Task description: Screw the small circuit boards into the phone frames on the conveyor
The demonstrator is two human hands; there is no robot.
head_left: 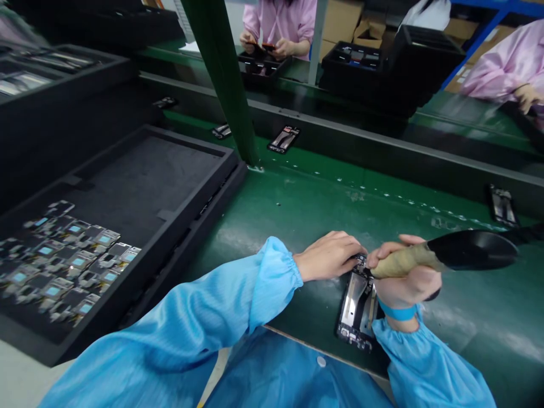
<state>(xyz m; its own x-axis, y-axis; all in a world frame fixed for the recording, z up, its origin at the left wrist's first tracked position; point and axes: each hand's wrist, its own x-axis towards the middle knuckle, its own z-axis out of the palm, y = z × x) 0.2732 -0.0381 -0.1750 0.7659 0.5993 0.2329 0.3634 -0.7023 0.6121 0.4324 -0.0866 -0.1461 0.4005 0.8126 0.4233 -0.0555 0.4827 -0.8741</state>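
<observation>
A phone housing (352, 306) with a silvery inside lies on the green bench at the front edge, its far end between my hands. My left hand (329, 256) rests at its upper left corner, fingers bent together and pressing on it. Wrapped in my right hand (410, 280) is an electric screwdriver (402, 262), tan-taped at the front with a flared black rear and a dark cord. Its tip meets the housing's far end, where my fingers hide the exact contact. A blue band (398, 311) circles my right wrist.
At left, a black foam tray (170, 209) holds several small phone parts (79, 262). More phone housings (284, 139) lie along the back rail. A green post (225, 79) rises from the bench. People in pink sleeves (508, 65) sit opposite, near stacked black trays (425, 68).
</observation>
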